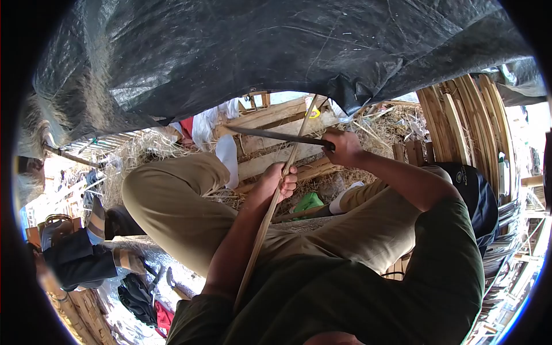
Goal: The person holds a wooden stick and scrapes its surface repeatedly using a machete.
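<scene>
My left hand (280,181) is closed around a long, thin wooden strip (260,241). The strip slants from beside my left arm up past my knees, and its far end reaches the edge of the dark sheet. In my right hand (343,148) is the handle of a machete (270,134). Its long dark blade points left and crosses the strip just beyond my left hand; whether blade and wood touch I cannot tell. My legs (172,198) are bent on either side, in tan trousers.
A black plastic sheet (230,46) hangs low ahead. Wooden slats (259,121) and straw lie beneath my hands, near a green plastic bag (309,202). Split wood strips (466,126) stand at right, by a dark cap (474,198). Another person's legs (86,259) show at left.
</scene>
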`<state>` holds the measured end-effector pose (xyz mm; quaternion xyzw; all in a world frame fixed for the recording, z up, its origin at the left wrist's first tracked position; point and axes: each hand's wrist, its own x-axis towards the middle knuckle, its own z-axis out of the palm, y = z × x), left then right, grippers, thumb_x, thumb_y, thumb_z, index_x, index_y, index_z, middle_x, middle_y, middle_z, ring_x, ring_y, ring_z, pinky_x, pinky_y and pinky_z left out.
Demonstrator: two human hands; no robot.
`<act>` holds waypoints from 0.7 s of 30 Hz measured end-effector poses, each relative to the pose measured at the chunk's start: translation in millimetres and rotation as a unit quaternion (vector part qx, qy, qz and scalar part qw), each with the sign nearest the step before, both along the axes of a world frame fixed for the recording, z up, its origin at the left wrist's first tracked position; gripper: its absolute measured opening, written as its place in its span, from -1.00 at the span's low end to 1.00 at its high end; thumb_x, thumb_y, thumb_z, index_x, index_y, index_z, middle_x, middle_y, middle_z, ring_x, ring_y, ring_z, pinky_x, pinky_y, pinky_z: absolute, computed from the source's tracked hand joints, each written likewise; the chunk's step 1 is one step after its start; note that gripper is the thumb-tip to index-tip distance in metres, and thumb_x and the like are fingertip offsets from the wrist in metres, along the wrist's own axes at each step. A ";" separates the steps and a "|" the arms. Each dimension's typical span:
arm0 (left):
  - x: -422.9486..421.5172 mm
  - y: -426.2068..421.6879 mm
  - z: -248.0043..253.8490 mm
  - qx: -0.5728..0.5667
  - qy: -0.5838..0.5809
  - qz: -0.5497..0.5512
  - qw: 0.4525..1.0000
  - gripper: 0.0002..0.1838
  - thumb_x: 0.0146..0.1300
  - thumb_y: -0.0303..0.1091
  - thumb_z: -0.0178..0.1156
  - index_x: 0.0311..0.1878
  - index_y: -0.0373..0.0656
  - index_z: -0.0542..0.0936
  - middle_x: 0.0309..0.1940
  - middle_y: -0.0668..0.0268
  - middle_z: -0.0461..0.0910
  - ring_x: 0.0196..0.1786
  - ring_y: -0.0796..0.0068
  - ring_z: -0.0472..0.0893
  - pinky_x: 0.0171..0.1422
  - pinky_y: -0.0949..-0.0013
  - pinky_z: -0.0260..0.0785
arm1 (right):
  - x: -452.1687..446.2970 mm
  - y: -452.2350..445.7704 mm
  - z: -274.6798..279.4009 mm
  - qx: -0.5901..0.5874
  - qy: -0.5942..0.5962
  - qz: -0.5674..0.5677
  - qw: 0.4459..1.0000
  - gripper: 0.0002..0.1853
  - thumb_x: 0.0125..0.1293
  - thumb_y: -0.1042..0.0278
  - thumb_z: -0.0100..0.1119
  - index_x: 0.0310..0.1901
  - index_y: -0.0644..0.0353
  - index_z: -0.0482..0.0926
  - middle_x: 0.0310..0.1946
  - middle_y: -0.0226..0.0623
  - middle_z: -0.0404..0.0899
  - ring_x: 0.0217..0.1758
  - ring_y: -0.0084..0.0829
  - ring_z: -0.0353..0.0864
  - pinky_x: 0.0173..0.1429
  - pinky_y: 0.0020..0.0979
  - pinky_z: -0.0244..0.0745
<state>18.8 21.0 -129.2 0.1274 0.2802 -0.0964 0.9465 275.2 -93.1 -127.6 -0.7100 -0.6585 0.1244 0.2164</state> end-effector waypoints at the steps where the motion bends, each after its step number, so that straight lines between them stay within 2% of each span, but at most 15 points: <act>1: -0.1 0.7 -4.9 -0.002 -0.006 0.003 1.000 -0.81 0.48 -0.16 -0.08 -0.25 0.02 0.41 -0.65 0.61 0.28 -0.70 0.74 0.26 -0.64 0.63 0.12 | 2.2 2.5 -0.9 0.011 -0.003 0.002 1.000 -0.79 0.08 0.36 0.40 -0.27 0.14 0.60 -0.27 -0.15 0.64 -0.20 -0.02 0.68 -0.17 -0.16 0.58; 5: -0.9 -4.6 -18.8 -0.017 -0.024 0.000 1.000 -0.79 0.49 -0.12 -0.07 -0.25 0.03 0.40 -0.63 0.60 0.30 -0.68 0.74 0.27 -0.60 0.63 0.15 | 18.0 8.1 -3.9 -0.153 -0.081 0.004 0.985 -0.76 0.07 0.20 0.43 -0.27 0.11 0.66 -0.33 -0.16 0.68 -0.19 -0.06 0.70 -0.11 -0.07 0.58; 6: -0.1 -6.3 -18.3 -0.022 -0.029 -0.003 0.999 -0.79 0.49 -0.11 -0.07 -0.25 0.03 0.39 -0.63 0.60 0.30 -0.67 0.74 0.28 -0.59 0.63 0.16 | 19.0 7.6 -4.3 -0.138 -0.074 0.016 0.988 -0.75 0.11 0.12 0.41 -0.34 0.12 0.67 -0.39 -0.16 0.68 -0.20 -0.04 0.71 -0.08 -0.01 0.56; 7: 0.1 -6.7 -17.5 -0.032 -0.040 -0.007 0.999 -0.79 0.49 -0.10 -0.07 -0.25 0.03 0.39 -0.62 0.60 0.31 -0.66 0.74 0.29 -0.59 0.63 0.17 | 19.7 9.5 -5.3 -0.180 -0.072 0.010 0.981 -0.70 0.14 0.05 0.38 -0.33 0.14 0.68 -0.37 -0.13 0.68 -0.20 -0.04 0.71 -0.06 -0.02 0.57; 9: 0.2 -7.3 -15.0 -0.054 -0.062 -0.018 0.996 -0.78 0.49 -0.10 -0.08 -0.24 0.04 0.39 -0.61 0.59 0.33 -0.65 0.74 0.30 -0.58 0.62 0.18 | 21.5 11.6 -1.7 -0.263 -0.067 -0.002 0.962 -0.59 0.20 -0.10 0.32 -0.32 0.16 0.71 -0.34 -0.05 0.69 -0.18 -0.02 0.71 -0.02 -0.03 0.58; 12: 4.2 -5.8 -12.3 -0.039 -0.029 -0.007 0.999 -0.77 0.51 -0.11 -0.10 -0.26 0.04 0.39 -0.66 0.61 0.28 -0.69 0.75 0.27 -0.62 0.61 0.14 | 6.3 16.7 27.9 -0.336 0.017 -0.025 0.941 -0.29 0.29 -0.43 0.12 -0.41 0.23 0.70 -0.47 -0.05 0.67 -0.26 -0.01 0.71 -0.08 -0.03 0.57; 15: 8.3 -6.7 -8.0 -0.028 0.005 0.002 1.000 -0.77 0.51 -0.11 -0.11 -0.27 0.04 0.38 -0.69 0.62 0.24 -0.73 0.75 0.23 -0.66 0.60 0.11 | -7.5 21.1 26.3 -0.372 0.087 -0.075 0.921 -0.08 0.28 -0.64 -0.11 -0.48 0.28 0.69 -0.53 -0.02 0.64 -0.32 -0.01 0.69 -0.12 -0.02 0.55; 19: 7.6 -12.3 12.2 -0.034 0.033 0.000 0.999 -0.77 0.51 -0.12 -0.11 -0.26 0.03 0.38 -0.71 0.61 0.23 -0.75 0.74 0.21 -0.69 0.60 0.08 | -18.4 16.6 21.2 -0.348 0.090 -0.008 0.933 -0.02 0.28 -0.68 -0.17 -0.47 0.32 0.68 -0.53 0.02 0.62 -0.32 -0.01 0.69 -0.12 -0.01 0.54; 21: 4.3 -13.2 5.0 -0.015 0.009 -0.013 1.000 -0.72 0.49 -0.01 -0.07 -0.27 0.04 0.38 -0.66 0.64 0.21 -0.68 0.79 0.16 -0.64 0.63 0.01 | -21.1 15.3 24.0 -0.345 0.071 -0.011 0.936 -0.01 0.26 -0.70 -0.16 -0.47 0.33 0.67 -0.53 0.04 0.61 -0.32 0.00 0.68 -0.12 -0.01 0.54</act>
